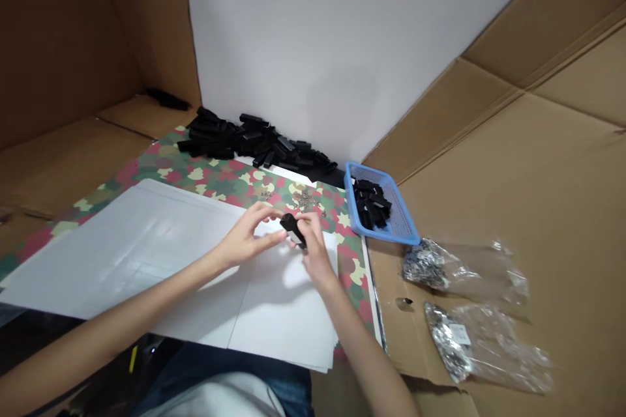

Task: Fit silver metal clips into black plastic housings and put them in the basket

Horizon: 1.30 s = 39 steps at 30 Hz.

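A small black piece [292, 229] with a pale patch on its side is held over the white sheets [195, 273]. My right hand [314, 246] has its fingers wrapped round the lower right of the piece. From the other side, my left hand [252, 233] reaches to it, thumb and forefinger at its upper left end, pinching or touching it. Tiny metal bits [305, 199] lie on the camouflage-patterned cover [225, 176] just beyond my hands.
Many black pieces [259, 141] are heaped along the white wall. A blue basket [407, 228] with more black pieces stands at the right. Two clear bags of metal parts [425, 264] [452, 345] lie on cardboard [562, 208].
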Each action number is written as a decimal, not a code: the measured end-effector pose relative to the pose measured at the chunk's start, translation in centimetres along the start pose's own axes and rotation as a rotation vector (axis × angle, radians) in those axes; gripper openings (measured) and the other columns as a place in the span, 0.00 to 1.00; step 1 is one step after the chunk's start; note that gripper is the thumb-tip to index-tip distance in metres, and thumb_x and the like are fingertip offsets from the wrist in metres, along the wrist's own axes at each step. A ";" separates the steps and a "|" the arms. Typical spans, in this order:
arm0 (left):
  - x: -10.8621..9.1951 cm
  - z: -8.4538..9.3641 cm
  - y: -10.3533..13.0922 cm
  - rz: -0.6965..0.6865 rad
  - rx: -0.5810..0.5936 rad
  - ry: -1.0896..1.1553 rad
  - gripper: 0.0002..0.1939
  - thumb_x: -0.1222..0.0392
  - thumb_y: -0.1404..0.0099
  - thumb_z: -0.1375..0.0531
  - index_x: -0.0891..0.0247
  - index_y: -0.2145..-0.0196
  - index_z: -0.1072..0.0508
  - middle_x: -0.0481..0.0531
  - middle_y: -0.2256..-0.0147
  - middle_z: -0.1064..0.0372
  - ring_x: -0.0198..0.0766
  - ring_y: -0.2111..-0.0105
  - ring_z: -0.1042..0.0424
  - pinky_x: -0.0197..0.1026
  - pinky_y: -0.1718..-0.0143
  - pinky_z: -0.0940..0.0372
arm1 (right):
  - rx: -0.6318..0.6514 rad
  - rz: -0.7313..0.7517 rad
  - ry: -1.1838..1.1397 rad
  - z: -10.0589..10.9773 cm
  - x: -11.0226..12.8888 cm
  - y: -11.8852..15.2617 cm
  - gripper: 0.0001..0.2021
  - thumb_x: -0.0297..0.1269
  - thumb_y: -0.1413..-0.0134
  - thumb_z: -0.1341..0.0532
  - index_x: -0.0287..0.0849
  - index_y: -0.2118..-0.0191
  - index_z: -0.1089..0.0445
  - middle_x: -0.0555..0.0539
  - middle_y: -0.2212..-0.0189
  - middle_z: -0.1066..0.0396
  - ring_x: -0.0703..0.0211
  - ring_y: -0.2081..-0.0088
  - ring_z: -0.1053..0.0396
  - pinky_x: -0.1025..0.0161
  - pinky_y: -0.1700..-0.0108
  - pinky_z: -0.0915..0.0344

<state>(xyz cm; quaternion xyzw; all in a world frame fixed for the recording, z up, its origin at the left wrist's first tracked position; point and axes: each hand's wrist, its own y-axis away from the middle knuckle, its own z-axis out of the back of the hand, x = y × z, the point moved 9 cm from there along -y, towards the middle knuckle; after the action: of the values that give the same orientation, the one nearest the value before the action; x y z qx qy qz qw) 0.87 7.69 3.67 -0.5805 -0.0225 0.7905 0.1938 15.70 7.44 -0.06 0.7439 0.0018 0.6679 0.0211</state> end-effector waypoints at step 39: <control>1.5 -3.2 9.5 -0.332 0.616 -0.648 0.38 0.40 0.35 0.45 0.59 0.34 0.50 0.60 0.47 0.36 0.53 0.52 0.37 0.51 0.50 0.43 | -0.013 0.368 1.268 7.3 5.6 2.3 0.11 0.39 0.36 0.50 0.45 0.67 0.34 0.46 0.68 0.31 0.53 0.62 0.33 0.58 0.57 0.37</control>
<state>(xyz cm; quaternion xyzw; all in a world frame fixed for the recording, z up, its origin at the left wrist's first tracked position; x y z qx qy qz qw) 0.77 -1.21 -1.20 -0.2079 0.0612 0.8591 0.4637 23.47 5.12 4.77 0.1943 -0.1173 0.9693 -0.0943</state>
